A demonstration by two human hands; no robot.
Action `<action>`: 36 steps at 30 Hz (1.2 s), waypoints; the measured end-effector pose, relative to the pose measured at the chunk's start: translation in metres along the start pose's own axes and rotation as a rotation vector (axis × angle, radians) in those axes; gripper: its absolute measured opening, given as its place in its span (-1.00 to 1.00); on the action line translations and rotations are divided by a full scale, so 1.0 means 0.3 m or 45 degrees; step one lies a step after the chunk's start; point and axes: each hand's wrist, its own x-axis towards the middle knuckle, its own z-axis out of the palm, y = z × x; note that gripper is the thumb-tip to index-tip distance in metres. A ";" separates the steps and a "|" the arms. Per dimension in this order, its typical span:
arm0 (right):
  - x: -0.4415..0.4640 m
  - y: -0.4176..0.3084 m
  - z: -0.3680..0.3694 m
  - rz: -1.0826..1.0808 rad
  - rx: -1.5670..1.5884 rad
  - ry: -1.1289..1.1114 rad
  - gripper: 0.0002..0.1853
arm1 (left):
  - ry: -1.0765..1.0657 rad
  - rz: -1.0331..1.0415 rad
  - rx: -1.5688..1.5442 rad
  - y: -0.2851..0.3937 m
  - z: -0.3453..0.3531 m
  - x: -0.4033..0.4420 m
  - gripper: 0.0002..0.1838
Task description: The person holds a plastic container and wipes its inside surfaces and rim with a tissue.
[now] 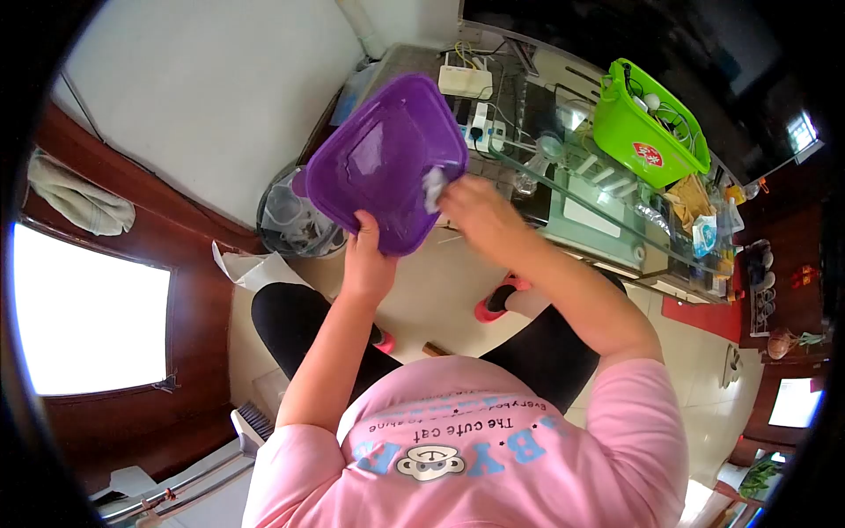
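Note:
A purple plastic basin (414,132) is held up in front of me, tilted so that its inside faces me. My left hand (370,260) grips its near rim, thumb over the edge on the inner side; the other fingers are hidden behind the basin. At the right inner wall, my right hand (478,214) is closed on a crumpled whitish cloth (432,187), which touches the basin. Part of that hand is slightly blurred.
A glass-topped stand (581,189) on the right carries a green basket (629,132) full of cables, a white router (466,82) and a power strip (489,138). Below the basin sits a trash bin (286,211) with a plastic liner. A brush (253,422) is at lower left.

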 end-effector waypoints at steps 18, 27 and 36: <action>0.092 -0.093 -0.058 0.048 0.160 0.324 -0.78 | -0.295 0.149 -0.695 0.008 0.060 0.052 -0.02; 0.062 -0.153 0.016 0.030 0.242 0.183 -0.71 | 0.375 0.039 -0.955 0.054 0.117 0.057 -0.37; 0.074 -0.080 -0.040 -0.087 0.136 0.055 -0.71 | 0.168 0.055 -1.006 0.072 0.071 0.037 -0.33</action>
